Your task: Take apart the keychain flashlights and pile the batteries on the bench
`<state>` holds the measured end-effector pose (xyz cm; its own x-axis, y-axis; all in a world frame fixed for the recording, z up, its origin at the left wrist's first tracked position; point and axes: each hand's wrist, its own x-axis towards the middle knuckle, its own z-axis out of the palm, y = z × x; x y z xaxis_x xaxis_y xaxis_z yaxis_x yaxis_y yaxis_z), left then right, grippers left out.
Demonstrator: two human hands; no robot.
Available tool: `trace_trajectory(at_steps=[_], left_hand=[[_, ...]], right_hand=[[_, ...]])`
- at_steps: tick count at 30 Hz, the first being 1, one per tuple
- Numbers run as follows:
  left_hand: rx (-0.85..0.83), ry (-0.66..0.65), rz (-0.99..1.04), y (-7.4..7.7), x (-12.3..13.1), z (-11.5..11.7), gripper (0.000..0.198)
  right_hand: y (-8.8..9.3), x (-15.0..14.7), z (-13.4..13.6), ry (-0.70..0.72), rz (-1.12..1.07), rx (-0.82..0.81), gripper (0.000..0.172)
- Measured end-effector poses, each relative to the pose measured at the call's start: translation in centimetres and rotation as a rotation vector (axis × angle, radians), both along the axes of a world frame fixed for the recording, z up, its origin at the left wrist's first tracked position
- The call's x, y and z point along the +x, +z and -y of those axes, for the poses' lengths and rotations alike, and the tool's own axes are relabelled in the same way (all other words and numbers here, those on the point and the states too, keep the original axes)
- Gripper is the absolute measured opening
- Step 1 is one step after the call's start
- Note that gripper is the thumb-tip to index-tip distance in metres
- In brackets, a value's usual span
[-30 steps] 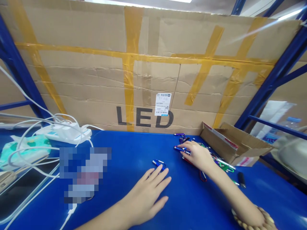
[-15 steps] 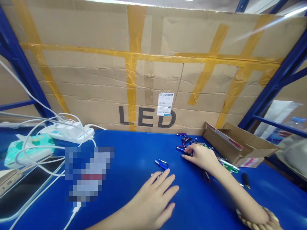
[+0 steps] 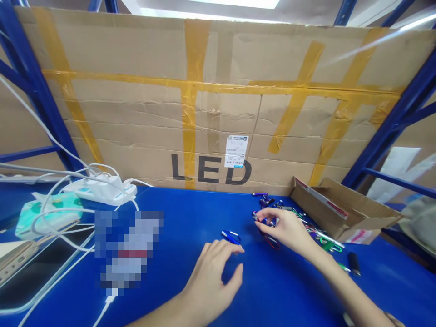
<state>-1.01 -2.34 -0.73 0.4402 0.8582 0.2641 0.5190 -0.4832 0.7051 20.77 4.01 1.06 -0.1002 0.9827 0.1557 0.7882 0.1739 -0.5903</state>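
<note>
My right hand (image 3: pixel 284 228) pinches a small blue keychain flashlight (image 3: pixel 259 217) at the edge of a pile of coloured keychain flashlights (image 3: pixel 306 225) on the blue table (image 3: pixel 190 218). My left hand (image 3: pixel 213 272) hovers with fingers curled, its fingertips just beside a single blue keychain flashlight with a carabiner (image 3: pixel 230 236); it holds nothing that I can see.
A taped cardboard sheet marked LED (image 3: pixel 211 113) walls the back. An open cardboard box (image 3: pixel 344 211) lies at the right, a black cylinder (image 3: pixel 354 263) near it. A white power strip (image 3: pixel 102 190) with cables, a tissue pack (image 3: pixel 44 215) and a tablet (image 3: pixel 30 272) sit left.
My right hand has closed on a blue flashlight and lifted slightly off the pile. My left hand went from flat on the table to raised with curled fingers near the lone blue flashlight.
</note>
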Motion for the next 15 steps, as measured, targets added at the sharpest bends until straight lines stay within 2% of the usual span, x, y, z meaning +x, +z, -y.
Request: trace_trajectory(at_steps=[5,8,11,15], left_hand=[[-0.179,0.146,0.174,-0.1,0.2,-0.6,0.026],[-0.193,0.165,0.189,0.0,0.2,-0.9,0.024],[-0.195,0.123,0.19,0.1,0.2,-0.9,0.015],[-0.227,0.086,0.238,0.3,0.3,-0.6,0.023]], right_hand=[[-0.2,-2.3,1.0,0.09,-0.355,-0.051,0.043],[-0.4,-3.5,1.9,0.134,-0.634,-0.153,0.041],[-0.5,-4.2,2.6,0.158,-0.895,-0.272,0.036],[-0.7,-4.4,2.8,0.184,-0.98,-0.341,0.034]])
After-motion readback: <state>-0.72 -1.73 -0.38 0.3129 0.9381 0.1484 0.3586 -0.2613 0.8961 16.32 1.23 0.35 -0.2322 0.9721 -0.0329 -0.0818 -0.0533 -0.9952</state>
